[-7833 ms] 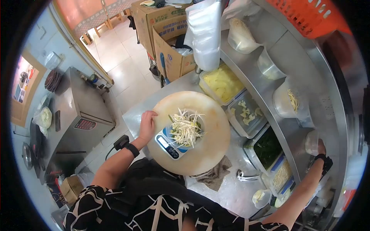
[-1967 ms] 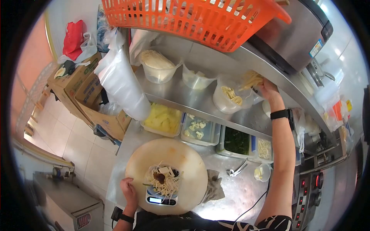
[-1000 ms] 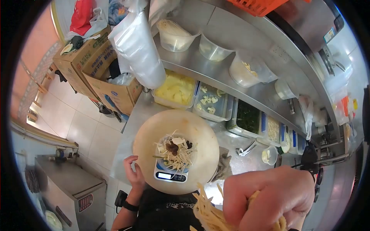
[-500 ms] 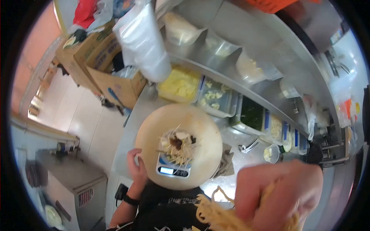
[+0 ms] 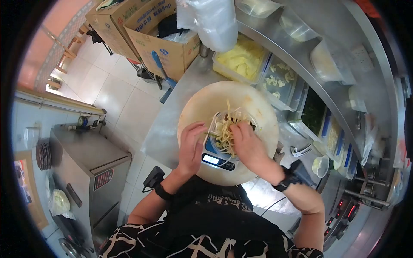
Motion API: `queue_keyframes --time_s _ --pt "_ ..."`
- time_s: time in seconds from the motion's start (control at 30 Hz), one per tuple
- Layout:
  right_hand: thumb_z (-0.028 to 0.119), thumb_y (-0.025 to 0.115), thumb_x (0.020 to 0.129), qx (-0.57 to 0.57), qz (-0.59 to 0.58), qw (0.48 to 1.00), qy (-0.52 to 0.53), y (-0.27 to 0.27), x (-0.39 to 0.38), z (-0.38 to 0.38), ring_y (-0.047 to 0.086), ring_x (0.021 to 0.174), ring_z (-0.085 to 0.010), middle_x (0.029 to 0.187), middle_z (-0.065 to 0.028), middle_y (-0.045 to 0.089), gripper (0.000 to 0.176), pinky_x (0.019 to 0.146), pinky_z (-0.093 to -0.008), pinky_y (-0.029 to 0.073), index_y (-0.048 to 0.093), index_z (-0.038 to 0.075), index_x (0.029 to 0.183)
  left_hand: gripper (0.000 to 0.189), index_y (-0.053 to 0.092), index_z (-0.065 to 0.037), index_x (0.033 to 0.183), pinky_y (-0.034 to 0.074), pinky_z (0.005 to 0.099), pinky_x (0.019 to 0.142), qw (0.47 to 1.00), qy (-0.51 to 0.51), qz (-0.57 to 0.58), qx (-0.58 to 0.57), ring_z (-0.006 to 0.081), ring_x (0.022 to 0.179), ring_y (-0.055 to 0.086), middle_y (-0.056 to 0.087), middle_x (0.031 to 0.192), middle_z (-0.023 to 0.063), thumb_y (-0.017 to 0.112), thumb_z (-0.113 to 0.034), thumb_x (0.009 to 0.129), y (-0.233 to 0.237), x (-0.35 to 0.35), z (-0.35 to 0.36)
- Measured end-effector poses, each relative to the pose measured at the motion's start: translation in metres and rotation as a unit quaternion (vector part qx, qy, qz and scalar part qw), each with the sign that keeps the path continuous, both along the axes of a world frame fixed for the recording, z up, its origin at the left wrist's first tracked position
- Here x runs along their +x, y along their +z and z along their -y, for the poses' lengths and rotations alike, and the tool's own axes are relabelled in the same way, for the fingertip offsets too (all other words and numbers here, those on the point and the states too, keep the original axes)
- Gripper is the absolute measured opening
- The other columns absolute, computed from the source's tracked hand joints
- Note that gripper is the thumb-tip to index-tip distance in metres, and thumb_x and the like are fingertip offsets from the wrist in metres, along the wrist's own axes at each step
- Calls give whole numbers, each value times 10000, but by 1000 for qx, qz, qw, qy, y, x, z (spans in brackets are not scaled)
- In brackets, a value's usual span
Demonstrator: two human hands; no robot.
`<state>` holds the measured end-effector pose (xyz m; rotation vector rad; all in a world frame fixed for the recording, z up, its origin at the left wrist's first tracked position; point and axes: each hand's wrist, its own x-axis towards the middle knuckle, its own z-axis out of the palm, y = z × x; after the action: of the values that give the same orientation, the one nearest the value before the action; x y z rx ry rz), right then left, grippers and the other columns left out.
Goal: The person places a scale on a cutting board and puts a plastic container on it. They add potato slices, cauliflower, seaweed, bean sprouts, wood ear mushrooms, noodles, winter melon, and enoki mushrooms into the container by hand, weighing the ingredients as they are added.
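Observation:
A clear bowl of noodles and sprouts (image 5: pixel 223 137) stands on a small digital scale (image 5: pixel 218 162), on top of a round pale board (image 5: pixel 189 107). My right hand (image 5: pixel 248 146) reaches over the bowl from the right, its fingers down in the yellow noodles and closed on them. At the bowl's left side is my left hand (image 5: pixel 190 146), upright with its fingers spread and nothing in it. The scale's display is lit, but its digits are too small to read.
Behind the board stand tubs of yellow slices (image 5: pixel 241 60), pale pieces (image 5: pixel 279 81) and greens (image 5: pixel 313 109). A metal shelf (image 5: pixel 297 60) runs above them. Metal tongs (image 5: pixel 301 151) and a small cup (image 5: pixel 320 166) lie right. Cardboard boxes (image 5: pixel 180 56) stand at the back left.
My right hand has moved from the lower right, where it held noodles, to the bowl. My left hand has left the board's edge and come beside the bowl. The view has shifted.

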<state>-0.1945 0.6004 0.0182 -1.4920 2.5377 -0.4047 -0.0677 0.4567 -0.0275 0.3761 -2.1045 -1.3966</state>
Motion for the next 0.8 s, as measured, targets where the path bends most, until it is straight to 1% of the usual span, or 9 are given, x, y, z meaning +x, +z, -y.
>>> queue_keyframes --time_s 0.07,0.23,0.33,0.47,0.5,0.57,0.67,0.77,0.8 --pt "79 486 809 10 -20 1000 0 -8 4 5 513 936 -300 1000 -138 446 286 736 -369 485 457 15 1085 366 473 -23 1200 298 380 994 998 -52 7 -25 315 1174 392 444 1245 176 429 -13 836 8 -7 -5" --pt "73 503 803 9 -17 1000 20 8 1 -2 500 979 -308 1029 -148 454 350 746 -354 489 440 11 1142 390 431 -18 1260 274 405 1015 998 -40 28 -45 341 1218 351 408 1297 188 423 -90 877 10 -29 -7" --pt "34 549 783 1 101 994 50 68 -15 -12 523 962 -306 1132 -175 421 434 739 -375 481 430 19 1200 387 422 -12 1264 273 411 1019 999 -39 32 -3 350 1208 370 426 1282 194 428 -125 894 5 -40 -1" --pt "47 542 832 -41 202 978 29 108 -52 -22 572 802 -212 1054 -124 491 267 687 -314 473 528 38 1099 399 394 -10 1286 255 366 1046 984 -130 97 69 291 1238 373 441 1289 164 412 -175 923 -5 -60 6" --pt "52 536 846 -86 220 971 28 119 -72 -26 570 734 -175 992 -102 520 190 670 -289 465 559 32 1034 389 412 -13 1273 266 369 1041 980 -149 118 55 293 1229 385 450 1280 162 421 -169 917 3 -65 7" --pt "51 563 820 -163 128 978 -35 143 -122 -40 525 687 -208 824 -100 535 87 640 -284 445 578 15 897 381 443 -21 1250 276 381 1037 978 -177 108 13 299 1218 398 463 1268 161 447 -160 895 10 -67 10" --pt "75 496 877 -308 98 927 -190 174 -216 -61 519 680 -114 821 -40 571 97 627 -259 439 550 -5 869 389 488 -53 1210 280 421 1028 978 -166 51 -117 318 1178 436 500 1234 148 532 -175 843 30 -71 11" --pt "153 569 819 -184 4 947 -263 166 -329 -95 591 740 -207 893 -110 615 180 670 -310 469 593 11 927 405 489 -73 1215 257 425 1042 964 -239 57 -100 296 1208 413 484 1263 120 543 -189 831 40 -65 7" --pt "153 569 819 -189 -3 946 -264 148 -357 -107 591 740 -207 893 -110 615 180 670 -310 469 593 11 927 407 489 -83 1217 246 432 1046 945 -269 108 -152 286 1216 406 480 1270 108 545 -190 829 44 -64 4"
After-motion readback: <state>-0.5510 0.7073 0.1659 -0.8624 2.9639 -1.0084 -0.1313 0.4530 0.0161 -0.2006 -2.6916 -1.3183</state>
